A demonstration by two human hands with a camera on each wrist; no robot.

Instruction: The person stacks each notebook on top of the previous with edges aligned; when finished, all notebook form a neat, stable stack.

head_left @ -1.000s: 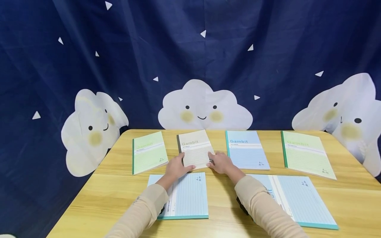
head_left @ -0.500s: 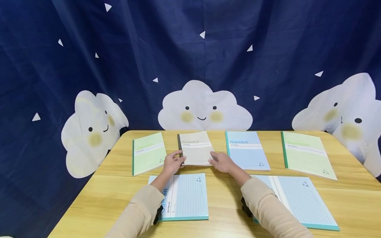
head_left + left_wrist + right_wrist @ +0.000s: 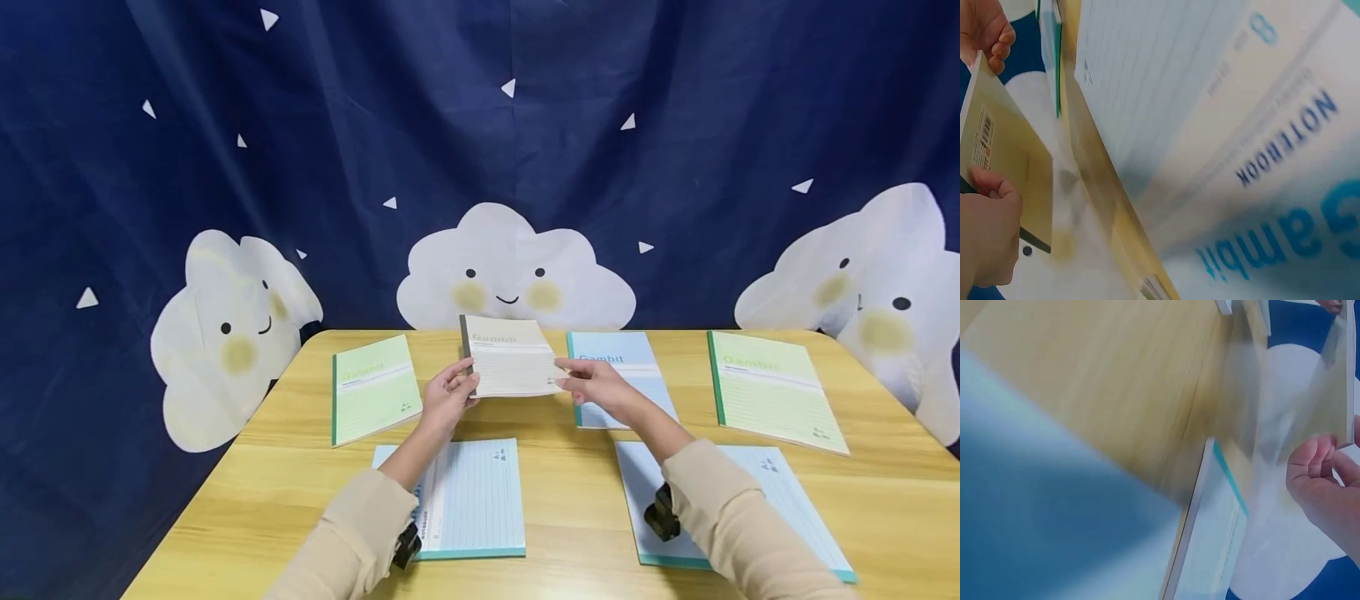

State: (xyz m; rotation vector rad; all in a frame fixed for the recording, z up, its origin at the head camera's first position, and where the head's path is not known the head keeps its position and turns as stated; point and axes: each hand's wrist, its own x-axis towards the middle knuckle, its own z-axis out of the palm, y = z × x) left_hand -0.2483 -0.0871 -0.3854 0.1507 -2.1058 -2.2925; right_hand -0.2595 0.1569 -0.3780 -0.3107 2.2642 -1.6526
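A beige notebook [image 3: 512,371] with a dark spine is raised above the back of the table, tilted. My left hand [image 3: 448,396] pinches it at the lower left edge by the spine. At the lower right corner, my right hand [image 3: 603,390] pinches it between thumb and fingers. The left wrist view shows the underside of the notebook [image 3: 1019,150], with a barcode label, and the left hand [image 3: 988,231] at one corner. In the right wrist view the right hand [image 3: 1329,478] grips the notebook's corner, its thumb partly hidden.
On the wooden table [image 3: 570,508], a green notebook [image 3: 375,392] lies left, a blue one partly behind my right hand. Another green notebook [image 3: 776,387] lies right. Two blue notebooks lie in front, a left one [image 3: 480,496] and a right one [image 3: 787,508], under my forearms. A dark cloud-patterned curtain [image 3: 360,100] hangs behind.
Both hands have gone from touching the beige notebook on the table to holding it up by its lower corners. It has risen and shifted slightly right.
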